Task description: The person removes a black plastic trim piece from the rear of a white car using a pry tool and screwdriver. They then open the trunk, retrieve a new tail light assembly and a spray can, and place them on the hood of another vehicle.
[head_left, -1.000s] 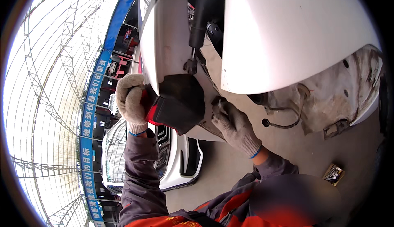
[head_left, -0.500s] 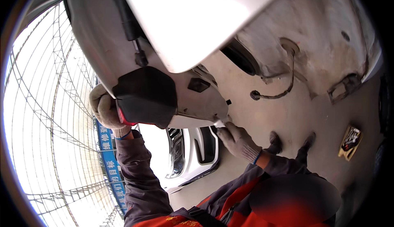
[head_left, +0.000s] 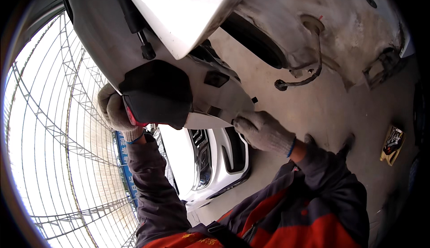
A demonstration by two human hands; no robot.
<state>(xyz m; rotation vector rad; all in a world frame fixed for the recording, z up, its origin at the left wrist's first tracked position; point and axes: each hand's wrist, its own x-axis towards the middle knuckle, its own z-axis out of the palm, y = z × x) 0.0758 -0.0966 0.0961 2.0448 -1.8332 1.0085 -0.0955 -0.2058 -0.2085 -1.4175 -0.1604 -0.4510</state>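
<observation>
My left hand (head_left: 117, 113), in a grey knitted glove, is wrapped round the outer edge of a tail light (head_left: 156, 93) with a black housing and a red lens rim. Its thumb side lies against the lamp; part of the fingers is behind it. Both sit at a pale car body panel (head_left: 204, 102). My right hand (head_left: 264, 131), gloved alike, is closed at the lower edge of that panel, to the right of the lamp. Whatever its fingers pinch is hidden. A small dark square opening (head_left: 216, 79) shows in the panel above.
A white panel corner (head_left: 179, 28) juts down overhead beside a gas strut (head_left: 144, 44). At right a cable (head_left: 309, 81) dangles from a dirty panel (head_left: 345, 42). Behind my arms stands a white car (head_left: 210, 172). A tool case (head_left: 393, 145) lies on the floor.
My right hand has shifted up and slightly right along the panel edge; the pale bit at its fingertips no longer shows. My left hand keeps its hold on the tail light. The view has shifted slightly.
</observation>
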